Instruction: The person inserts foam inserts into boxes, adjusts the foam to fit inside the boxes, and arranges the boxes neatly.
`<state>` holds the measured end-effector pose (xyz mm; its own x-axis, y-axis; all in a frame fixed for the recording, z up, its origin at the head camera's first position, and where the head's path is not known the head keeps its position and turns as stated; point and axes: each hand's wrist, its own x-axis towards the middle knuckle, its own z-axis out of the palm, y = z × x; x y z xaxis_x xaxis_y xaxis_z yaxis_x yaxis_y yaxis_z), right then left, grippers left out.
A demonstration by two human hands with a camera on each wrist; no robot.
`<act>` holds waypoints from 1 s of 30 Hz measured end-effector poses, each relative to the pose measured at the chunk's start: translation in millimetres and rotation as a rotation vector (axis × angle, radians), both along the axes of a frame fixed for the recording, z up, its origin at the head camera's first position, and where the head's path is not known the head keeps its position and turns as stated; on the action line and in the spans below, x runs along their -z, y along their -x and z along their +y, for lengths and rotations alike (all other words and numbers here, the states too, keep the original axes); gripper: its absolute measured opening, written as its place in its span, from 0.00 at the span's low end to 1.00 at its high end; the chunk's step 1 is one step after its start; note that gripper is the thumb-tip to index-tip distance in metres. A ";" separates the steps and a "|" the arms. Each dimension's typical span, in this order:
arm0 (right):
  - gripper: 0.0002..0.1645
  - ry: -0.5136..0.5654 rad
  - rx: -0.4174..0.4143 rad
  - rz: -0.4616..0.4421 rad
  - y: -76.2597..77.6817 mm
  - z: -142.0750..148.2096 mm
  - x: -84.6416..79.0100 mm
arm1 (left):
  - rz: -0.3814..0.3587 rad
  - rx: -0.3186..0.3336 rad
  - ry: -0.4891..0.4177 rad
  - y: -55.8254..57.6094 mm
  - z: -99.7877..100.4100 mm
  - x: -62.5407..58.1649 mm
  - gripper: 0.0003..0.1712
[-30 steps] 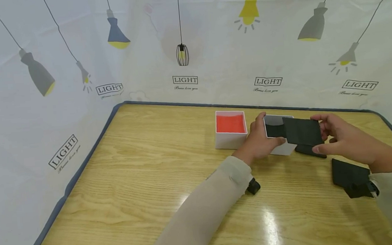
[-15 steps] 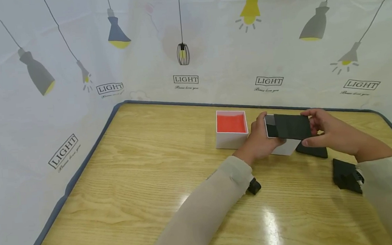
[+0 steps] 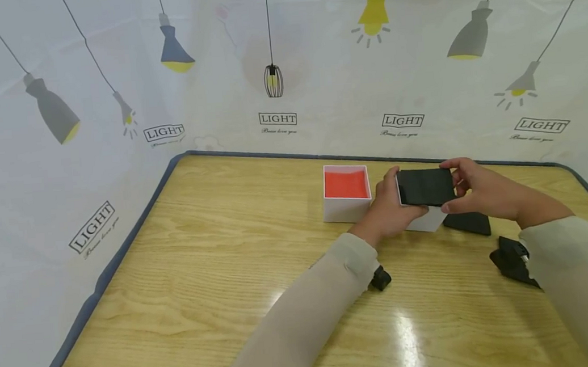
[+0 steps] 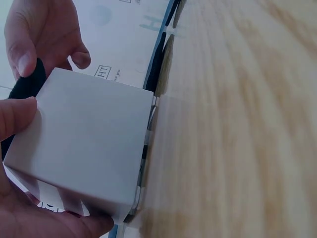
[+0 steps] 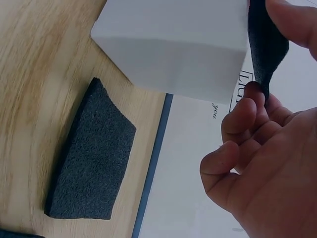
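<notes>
My left hand (image 3: 389,214) grips a white open-topped box (image 3: 423,221) by its left side, thumb on the near face in the left wrist view. Between the thumb and fingers of my right hand (image 3: 489,195) is a black foam sheet (image 3: 426,187), pinched along its right edge. It lies flat over the box's opening and hides the inside. In the right wrist view the sheet (image 5: 265,44) bends slightly beside the box wall. Another black foam piece (image 5: 94,158) lies on the table just right of the box.
Left of my left hand stands a second white box (image 3: 347,209) with a red lining (image 3: 345,185) inside. More black foam (image 3: 509,259) lies under my right wrist. A printed white curtain (image 3: 315,45) borders the wooden table (image 3: 201,241) at the back.
My right hand has moved left with the foam sheet, from partly overlapping the box to covering its whole opening. My left hand and the box have stayed in place.
</notes>
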<state>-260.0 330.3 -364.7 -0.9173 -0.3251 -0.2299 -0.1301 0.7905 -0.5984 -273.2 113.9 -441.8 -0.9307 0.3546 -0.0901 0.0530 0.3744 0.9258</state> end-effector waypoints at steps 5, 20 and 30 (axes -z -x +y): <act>0.58 -0.021 -0.002 -0.023 4.0 -3.0 0.3 | -0.005 0.006 0.021 -0.8 -0.1 -1.2 0.59; 0.63 -0.136 -0.038 -0.032 12.1 -4.6 0.5 | -0.014 0.018 0.026 -1.8 -2.9 -1.0 0.60; 0.75 -0.143 -0.059 0.046 -4.3 -2.8 6.1 | -0.016 0.012 0.047 -3.7 -3.9 -3.5 0.60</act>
<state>-255.7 327.5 -370.8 -0.9082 -0.3458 -0.2356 -0.2036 0.8572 -0.4729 -269.5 110.0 -438.3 -0.9245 0.3611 -0.1218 0.0433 0.4170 0.9079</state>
